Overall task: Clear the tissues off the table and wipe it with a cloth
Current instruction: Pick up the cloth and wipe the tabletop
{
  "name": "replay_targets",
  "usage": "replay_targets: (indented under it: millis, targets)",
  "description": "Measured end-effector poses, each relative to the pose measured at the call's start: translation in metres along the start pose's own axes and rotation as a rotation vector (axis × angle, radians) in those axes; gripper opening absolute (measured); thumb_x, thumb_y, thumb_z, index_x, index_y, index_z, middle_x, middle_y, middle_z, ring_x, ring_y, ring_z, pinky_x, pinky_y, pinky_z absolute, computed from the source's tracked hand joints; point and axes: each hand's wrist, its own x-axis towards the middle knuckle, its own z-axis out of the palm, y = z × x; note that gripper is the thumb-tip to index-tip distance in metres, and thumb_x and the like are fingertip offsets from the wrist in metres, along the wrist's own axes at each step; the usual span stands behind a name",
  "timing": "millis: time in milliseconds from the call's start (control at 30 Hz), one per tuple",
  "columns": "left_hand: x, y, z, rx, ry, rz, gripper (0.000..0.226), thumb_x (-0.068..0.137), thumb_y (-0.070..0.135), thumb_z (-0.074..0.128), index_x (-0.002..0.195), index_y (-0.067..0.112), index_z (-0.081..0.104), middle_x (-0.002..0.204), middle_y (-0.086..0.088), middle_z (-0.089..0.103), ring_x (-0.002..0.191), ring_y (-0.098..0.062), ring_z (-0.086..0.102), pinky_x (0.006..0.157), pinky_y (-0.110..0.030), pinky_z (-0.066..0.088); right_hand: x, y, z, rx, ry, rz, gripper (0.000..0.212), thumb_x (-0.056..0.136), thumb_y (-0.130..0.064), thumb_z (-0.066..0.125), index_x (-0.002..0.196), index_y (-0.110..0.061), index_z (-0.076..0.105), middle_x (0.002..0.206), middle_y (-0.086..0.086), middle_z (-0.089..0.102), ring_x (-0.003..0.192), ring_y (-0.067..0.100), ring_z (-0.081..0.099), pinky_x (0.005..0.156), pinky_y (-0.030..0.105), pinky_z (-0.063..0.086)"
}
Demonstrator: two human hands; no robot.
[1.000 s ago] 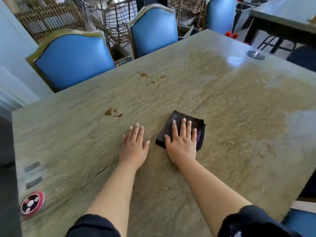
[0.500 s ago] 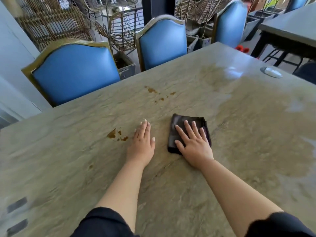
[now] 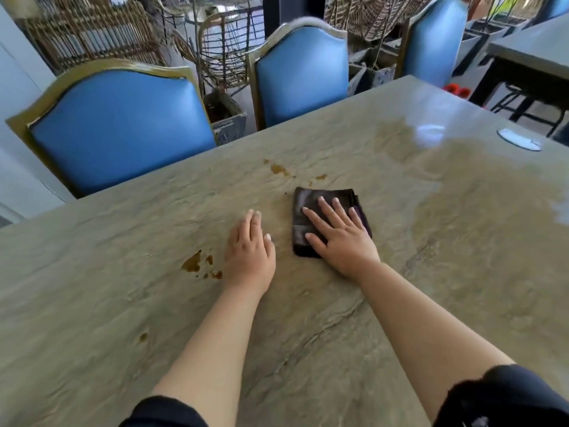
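We press the cloth (image 3: 311, 211) flat with our right hand (image 3: 341, 238) — fingers spread; left hand (image 3: 249, 257) rests on the table (image 3: 431, 272), fingers together.

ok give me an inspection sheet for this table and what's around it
surface: stone-look table, damp sheen at the far right, brown stains by the left hand and more beyond the cloth
job's things: dark folded cloth flat on the table; no tissues seen
clutter: round silver disc near the far right edge
grippers: right hand presses flat on the cloth; left hand rests flat on the table
cables: nothing seen
surroundings: blue chairs along the far side, wicker furniture behind, second table far right
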Motion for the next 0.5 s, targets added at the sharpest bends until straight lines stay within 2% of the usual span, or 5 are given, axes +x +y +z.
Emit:
replay_targets:
  millis: [100, 167, 233, 333, 500]
  targets:
    - [0.009, -0.002, 0.007, 0.089, -0.066, -0.042, 0.061, 0.100, 0.036, 0.019, 0.154, 0.009, 0.006, 0.163, -0.009, -0.002, 0.150, -0.021, -0.002, 0.122, -0.036, -0.001, 0.035, 0.012, 0.000, 0.009, 0.018, 0.277, 0.065, 0.096, -0.058, 0.022, 0.153, -0.034, 0.002, 0.162, 0.002, -0.010, 0.148, 0.023, -0.014, 0.119, 0.044, -0.009]
    - [0.006, 0.000, 0.008, 0.122, -0.048, -0.059, 0.062, 0.100, 0.038, 0.016, 0.153, 0.008, 0.000, 0.162, -0.009, -0.009, 0.149, -0.020, -0.008, 0.122, -0.035, -0.004, 0.063, 0.002, -0.001, 0.032, -0.002, 0.395, 0.067, 0.096, -0.056, 0.018, 0.154, -0.027, -0.001, 0.161, 0.006, -0.013, 0.148, 0.026, -0.016, 0.118, 0.047, -0.010]
    - [0.005, 0.001, 0.006, 0.136, -0.055, -0.071, 0.063, 0.100, 0.038, 0.015, 0.152, 0.007, -0.003, 0.161, -0.010, -0.013, 0.149, -0.020, -0.010, 0.122, -0.035, -0.005, 0.087, -0.014, -0.003, 0.046, -0.030, 0.415, 0.066, 0.097, -0.053, 0.016, 0.154, -0.026, -0.003, 0.161, 0.006, -0.015, 0.147, 0.028, -0.018, 0.118, 0.049, -0.011]
    - [0.008, 0.001, 0.006, 0.135, -0.087, -0.091, 0.063, 0.100, 0.037, 0.015, 0.152, 0.008, -0.005, 0.161, -0.008, -0.016, 0.149, -0.018, -0.013, 0.121, -0.034, -0.006, 0.106, -0.038, -0.002, 0.028, -0.035, 0.268, 0.062, 0.098, -0.052, 0.016, 0.153, -0.030, -0.001, 0.161, 0.003, -0.013, 0.147, 0.026, -0.016, 0.118, 0.048, -0.010]
    - [0.005, 0.004, 0.002, 0.115, -0.066, -0.122, 0.065, 0.099, 0.034, 0.022, 0.153, 0.003, 0.002, 0.162, -0.013, -0.009, 0.149, -0.023, -0.009, 0.121, -0.037, -0.005, 0.090, -0.034, 0.000, 0.017, -0.021, -0.150, 0.056, 0.098, -0.053, 0.026, 0.151, -0.042, 0.010, 0.162, -0.007, -0.001, 0.149, 0.016, -0.008, 0.121, 0.039, -0.005]
